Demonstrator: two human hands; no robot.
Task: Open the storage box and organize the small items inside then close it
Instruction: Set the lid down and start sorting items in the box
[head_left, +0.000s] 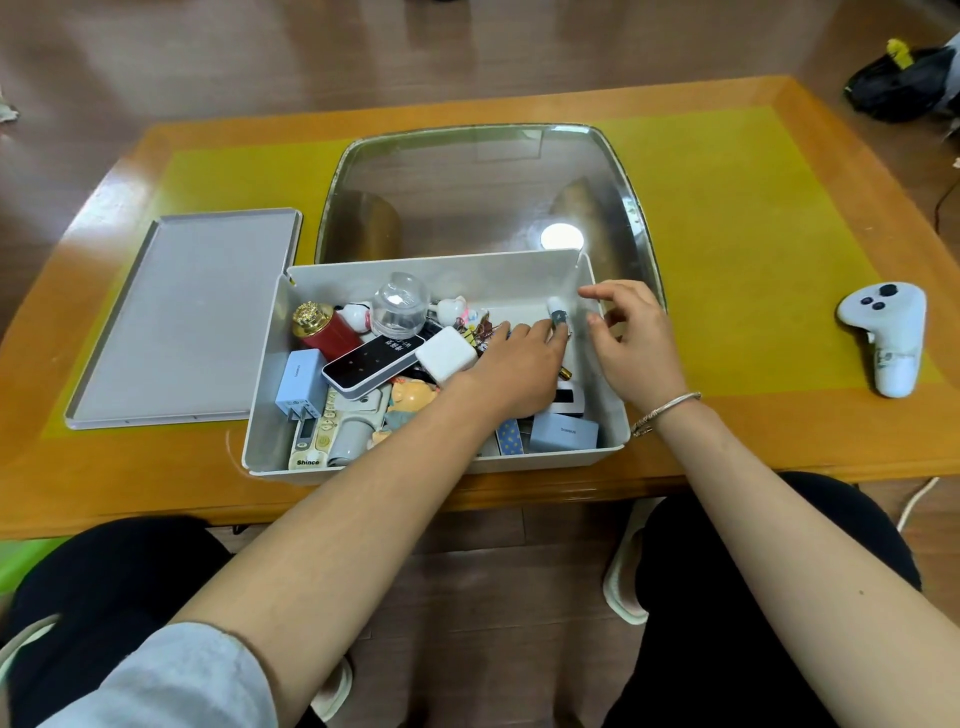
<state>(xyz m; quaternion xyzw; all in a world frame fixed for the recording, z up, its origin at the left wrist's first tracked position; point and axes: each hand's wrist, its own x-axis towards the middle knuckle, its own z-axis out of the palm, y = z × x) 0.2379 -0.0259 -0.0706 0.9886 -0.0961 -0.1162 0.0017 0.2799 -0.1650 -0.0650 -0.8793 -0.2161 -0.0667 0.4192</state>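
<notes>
Box: the white storage box (519, 283) sits open at the near edge of the wooden table (727, 431), straight in front of the person.
Lid: the grey lid (182, 322) lies flat on the table just left of the box, inner side up.
Left hand: the left hand (511, 364) reaches down into the right half of the box, palm down, fingers stretched forward; the fingertips pinch a small white tube with a dark band (558, 314), held upright near the back wall.
Right hand: the right hand (636, 343) hovers over the box's right wall, fingers loosely spread and curled — it grips nothing. A thin bracelet (665, 410) circles the wrist.
Contents, left side: a red bottle with a gold cap (324, 327), a clear dome-shaped case (400, 306), a black and white remote (371, 366), a pale blue charger (298, 382), a cream thermometer (306, 441).
Contents, middle: a white square plug (445, 356) touching the left hand, small figurines (410, 397) below it.
Contents, near right corner: a blue box-shaped charger (563, 431).
Table, beyond the box: a glass inset (478, 192) in the tabletop.
Table, far right: a white game controller (885, 332), well apart from the box.
</notes>
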